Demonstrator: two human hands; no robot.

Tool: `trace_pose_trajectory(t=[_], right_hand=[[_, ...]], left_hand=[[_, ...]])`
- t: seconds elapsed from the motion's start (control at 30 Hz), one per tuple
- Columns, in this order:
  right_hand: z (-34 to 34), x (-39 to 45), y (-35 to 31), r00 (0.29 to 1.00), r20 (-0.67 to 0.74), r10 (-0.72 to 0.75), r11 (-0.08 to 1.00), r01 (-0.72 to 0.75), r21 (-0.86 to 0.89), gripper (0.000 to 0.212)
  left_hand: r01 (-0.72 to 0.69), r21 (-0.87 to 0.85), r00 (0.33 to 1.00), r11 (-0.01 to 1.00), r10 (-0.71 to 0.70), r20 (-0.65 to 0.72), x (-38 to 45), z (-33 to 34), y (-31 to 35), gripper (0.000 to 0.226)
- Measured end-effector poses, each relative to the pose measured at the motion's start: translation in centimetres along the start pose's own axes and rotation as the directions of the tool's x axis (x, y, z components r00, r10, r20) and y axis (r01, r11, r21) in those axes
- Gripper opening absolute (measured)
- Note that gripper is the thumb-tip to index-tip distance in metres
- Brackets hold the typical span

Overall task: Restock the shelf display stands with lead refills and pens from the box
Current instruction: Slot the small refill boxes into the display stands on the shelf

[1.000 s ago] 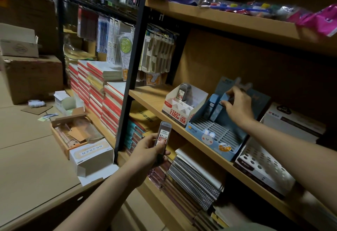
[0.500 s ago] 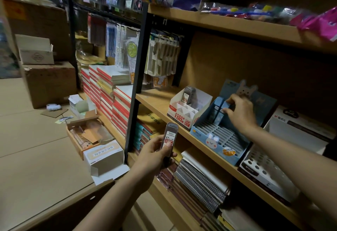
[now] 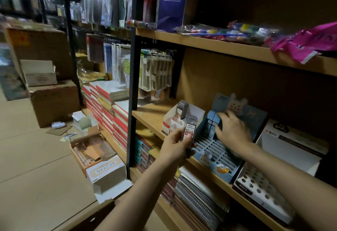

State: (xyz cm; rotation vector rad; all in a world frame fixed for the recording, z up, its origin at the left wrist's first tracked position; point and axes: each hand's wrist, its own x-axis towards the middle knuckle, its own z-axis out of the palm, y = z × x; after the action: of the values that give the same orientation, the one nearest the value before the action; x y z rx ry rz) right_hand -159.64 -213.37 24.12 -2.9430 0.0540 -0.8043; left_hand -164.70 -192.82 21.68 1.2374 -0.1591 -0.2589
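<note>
- Dim stockroom: wooden shelf (image 3: 151, 115) on a black frame, notebook stacks to the left, cartons on the floor.
- Left hand (image 3: 175, 145) pinches a lead refill case (image 3: 189, 132) upright, thumb on the label, fingers curled behind; the case is just in front of the shelf edge.
- White stand (image 3: 182, 119) on the shelf has more refill cases (image 3: 181, 109) standing in its back row.
- Right hand (image 3: 231, 130) reaches into the blue stand (image 3: 218, 150) beside it, fingertips touching the blue packs (image 3: 212, 123) standing at its rear; whether it grips one I cannot tell.
- White holed tray (image 3: 264, 194) sits to the right of the blue stand.
- Open box (image 3: 91, 150) lies on the floor below.
</note>
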Motion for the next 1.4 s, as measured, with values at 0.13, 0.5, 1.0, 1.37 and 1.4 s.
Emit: trace_pose_trajectory(t=[0.13, 0.5, 1.0, 1.37, 1.4], right_hand=[[-0.9, 0.4, -0.4, 0.996, -0.061, -0.061, 0.997, 0.063, 0.04, 0.043], [-2.9, 2.9, -5.7, 0.938, 0.293, -0.183, 0.622, -0.12, 0.773, 0.013], [-0.1, 9.4, -4.0, 0.999, 0.049, 0.013, 0.911, -0.032, 0.412, 0.014], [1.8, 9.5, -5.2, 0.995, 0.064, -0.073, 0.942, 0.047, 0.333, 0.014], [2.0, 9.3, -5.2, 0.995, 0.066, -0.077, 0.946, 0.052, 0.319, 0.012]], left_hand=[[-0.005, 0.117, 0.999, 0.993, 0.009, -0.037, 0.5, -0.4, -0.3, 0.027], [-0.078, 0.202, 0.996, 0.976, 0.085, -0.029, 2.6, -1.6, 1.1, 0.03], [-0.048, 0.631, 0.964, 0.774, 0.201, -0.173, 7.8, -4.7, -1.3, 0.137], [-0.087, 0.619, 0.947, 0.781, 0.259, -0.193, 9.1, -3.8, -3.0, 0.129], [-0.091, 0.614, 0.948, 0.784, 0.258, -0.189, 9.1, -3.8, -3.1, 0.128]])
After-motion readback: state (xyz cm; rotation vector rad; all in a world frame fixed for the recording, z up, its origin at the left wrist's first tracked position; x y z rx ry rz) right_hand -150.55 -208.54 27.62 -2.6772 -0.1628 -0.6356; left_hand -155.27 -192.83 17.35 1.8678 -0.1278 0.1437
